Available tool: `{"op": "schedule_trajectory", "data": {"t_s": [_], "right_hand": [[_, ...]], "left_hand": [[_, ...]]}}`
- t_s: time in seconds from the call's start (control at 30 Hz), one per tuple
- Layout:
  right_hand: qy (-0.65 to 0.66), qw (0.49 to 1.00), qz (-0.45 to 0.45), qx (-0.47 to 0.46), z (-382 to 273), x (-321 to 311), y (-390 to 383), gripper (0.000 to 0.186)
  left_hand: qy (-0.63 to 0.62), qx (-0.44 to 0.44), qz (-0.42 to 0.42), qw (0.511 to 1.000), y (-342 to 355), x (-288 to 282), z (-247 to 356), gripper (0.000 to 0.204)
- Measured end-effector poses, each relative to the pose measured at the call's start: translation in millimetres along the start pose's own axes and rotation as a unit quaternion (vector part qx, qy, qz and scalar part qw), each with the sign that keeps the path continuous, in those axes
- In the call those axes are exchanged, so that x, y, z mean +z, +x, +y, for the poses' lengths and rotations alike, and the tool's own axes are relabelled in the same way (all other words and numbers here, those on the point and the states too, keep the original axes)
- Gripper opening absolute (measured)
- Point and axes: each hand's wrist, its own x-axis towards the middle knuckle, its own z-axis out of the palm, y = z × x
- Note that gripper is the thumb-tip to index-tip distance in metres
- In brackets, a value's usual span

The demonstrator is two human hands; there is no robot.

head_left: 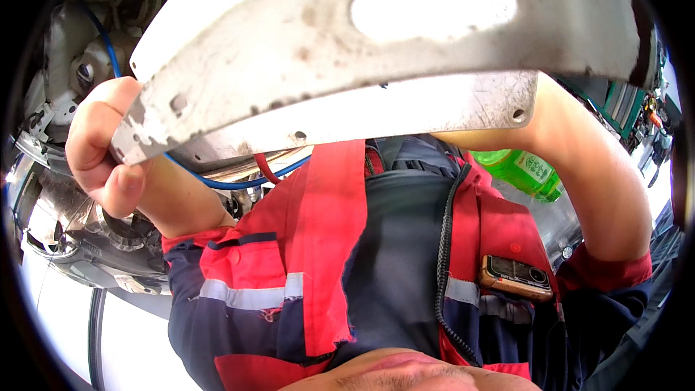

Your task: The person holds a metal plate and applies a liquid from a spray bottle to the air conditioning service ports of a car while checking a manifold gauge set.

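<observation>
A curved, stained metal panel [297,58] with an oblong cut-out spans the upper part of the head view, tilted and raised above my chest. A flat strip [456,101] with small bolt holes shows along its underside. My left hand [105,145] is closed around the panel's lower left end, thumb toward me. My right forearm rises on the right and disappears behind the panel and strip, so that hand's fingers are hidden.
Dark vehicle parts [54,195] and a blue hose [108,43] lie at the left. A green bottle [514,170] is beside my right arm, near green racking [619,112]. A small device [515,276] is clipped to my red-and-navy jacket.
</observation>
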Motion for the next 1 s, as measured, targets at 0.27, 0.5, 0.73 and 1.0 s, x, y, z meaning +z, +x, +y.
{"op": "schedule_trajectory", "data": {"t_s": [0.27,0.5,0.73,1.0], "right_hand": [[0.072,0.992,0.019,0.099,-5,-3,-1,0.025],[0.005,0.983,-0.056,0.172,-23,-6,13,0.013],[0.053,0.967,-0.086,0.233,-7,2,1,0.019],[0.211,0.958,0.097,0.168,3,15,-18,0.025]], "left_hand": [[-0.028,0.019,0.047,0.998,-1,3,-1,0.024],[0.028,-0.063,0.088,0.994,-1,6,4,0.031],[0.0,-0.057,0.033,0.998,8,18,0,0.028],[-0.023,-0.054,0.017,0.998,15,23,-2,0.031]]}}
